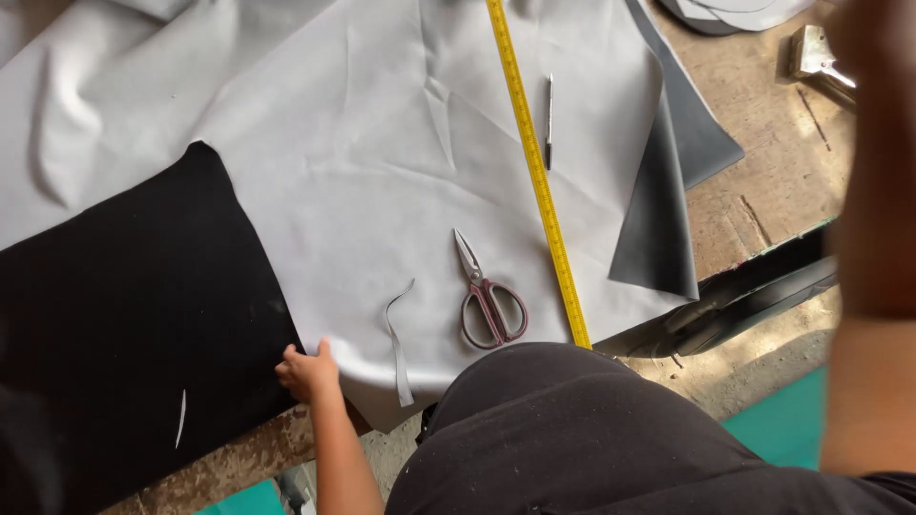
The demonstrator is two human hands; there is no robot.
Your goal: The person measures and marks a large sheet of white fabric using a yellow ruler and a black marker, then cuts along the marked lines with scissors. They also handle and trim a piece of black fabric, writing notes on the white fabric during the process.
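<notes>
Large sheet of pale grey synthetic leather (363, 162) spread across a worn wooden counter (773, 181), partly overlapping a black fabric panel (124, 315) toward the counter's left end. The left hand (307, 372), at the counter's near edge, pinches the grey sheet's border where it meets the black panel, fingers curled closed on the material. The right hand is not visible; only a blurred forearm (873, 238) crosses the right of the view, so its state cannot be told. On the sheet, near the near edge, lie red-handled scissors (487, 296), blades closed, just beside a long yellow measuring rule (539, 181) running from near edge to far edge. A silver pen (549, 119) rests right of the rule; a narrow trimmed grey strip (396, 348) lies left of the scissors. The sheet's right corner is folded over, showing its dark underside (658, 219). The work appears to stand between cuts, at repositioning; the next move seems to call for smoothing the sheet flat and realigning the rule.
</notes>
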